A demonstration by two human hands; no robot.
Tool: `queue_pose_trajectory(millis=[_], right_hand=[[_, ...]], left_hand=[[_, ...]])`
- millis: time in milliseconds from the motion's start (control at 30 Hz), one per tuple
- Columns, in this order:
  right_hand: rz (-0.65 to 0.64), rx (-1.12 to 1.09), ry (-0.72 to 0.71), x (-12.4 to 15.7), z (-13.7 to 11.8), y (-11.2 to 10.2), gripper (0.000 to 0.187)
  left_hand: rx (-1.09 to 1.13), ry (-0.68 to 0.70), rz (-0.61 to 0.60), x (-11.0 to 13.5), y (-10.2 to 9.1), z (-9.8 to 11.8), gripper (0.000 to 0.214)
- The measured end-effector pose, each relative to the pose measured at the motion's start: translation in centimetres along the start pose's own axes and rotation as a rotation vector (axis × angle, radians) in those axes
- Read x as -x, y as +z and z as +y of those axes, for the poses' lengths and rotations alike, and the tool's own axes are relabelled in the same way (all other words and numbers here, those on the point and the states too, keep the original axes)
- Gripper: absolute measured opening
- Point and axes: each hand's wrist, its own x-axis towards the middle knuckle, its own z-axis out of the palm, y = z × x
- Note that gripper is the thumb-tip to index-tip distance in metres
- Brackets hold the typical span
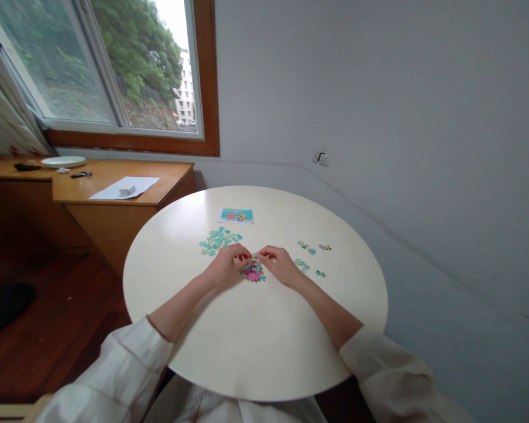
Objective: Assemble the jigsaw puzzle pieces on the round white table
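The left hand (226, 265) and the right hand (282, 264) lie close together near the middle of the round table (255, 352), palms down, wrists resting on the top. The fingers of both are curled in, and their tips almost meet over a small pale puzzle piece (254, 257). Both sets of fingertips seem to touch it, but it is too small to tell which hand has hold of it, or whether both do. Just below that piece, between the two hands and nearer the person, lies the joined patch of puzzle (253, 273), mostly pink with blue-green edges, flat on the table and partly hidden by the knuckles.

Beyond the left hand sits a loose heap of teal pieces (218, 239), spread out and just apart from the fingers. To the right of the right hand a few stray pieces (306, 247) lie scattered singly or in small clumps, some near the wrist, others further out. Further back, past the heap, a small picture card (235, 215) lies flat, well apart from the hands.

Both forearms are bare, with loose white sleeves (127, 358) pushed up near the table's edge.

To the left of the table stands a wooden desk (114, 223) carrying a sheet of paper (125, 188), a white plate (63, 161) and some small dark items. Above it is a window (114, 64) with a brown frame, trees outside. A wall socket (320, 157) sits on the grey wall behind the table
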Motion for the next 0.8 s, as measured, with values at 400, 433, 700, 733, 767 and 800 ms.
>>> queue_pose_trajectory(millis=[400, 433, 700, 733, 767, 800], right_hand=[[0.005, 0.039, -0.004, 0.09, -0.36, -0.18, 0.016], [0.004, 0.040, -0.004, 0.10, -0.38, -0.18, 0.016], [-0.001, 0.051, -0.002, 0.04, -0.51, -0.25, 0.016], [0.000, 0.049, -0.002, 0.04, -0.50, -0.25, 0.016], [0.001, 0.047, -0.002, 0.05, -0.49, -0.25, 0.016], [0.002, 0.045, -0.002, 0.06, -0.48, -0.25, 0.016]], left_hand=[[-0.009, -0.006, 0.008, -0.02, -0.05, 0.12, 0.008], [-0.010, -0.005, 0.011, -0.02, -0.04, 0.11, 0.008], [-0.021, 0.011, 0.038, 0.02, -0.03, 0.15, 0.006], [-0.022, 0.014, 0.038, 0.01, -0.04, 0.17, 0.006], [-0.023, 0.017, 0.038, 0.01, -0.04, 0.18, 0.007], [-0.023, 0.019, 0.039, 0.01, -0.03, 0.17, 0.007]])
